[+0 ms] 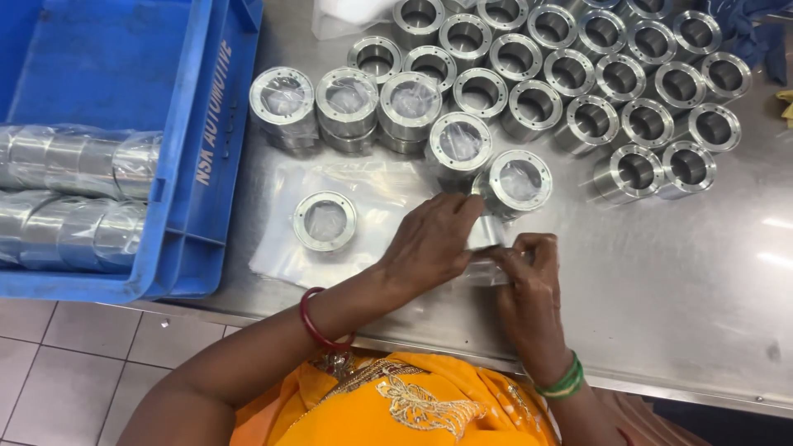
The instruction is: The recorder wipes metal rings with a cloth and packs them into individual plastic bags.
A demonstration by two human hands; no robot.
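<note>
The left hand and the right hand meet at the centre of the steel bench. Both hands close on a metal ring in a clear bag; the fingers hide most of it, so its outline is hard to make out. At 12 o'clock of the hands, just beside them, stands a bagged ring. A flat ring lies at 9 o'clock on a stack of clear bags. Unbagged rings stand in rows at 1 o'clock, the top row cut off by the frame. The blue crate at 9 o'clock holds wrapped ring rolls, partly cut off.
</note>
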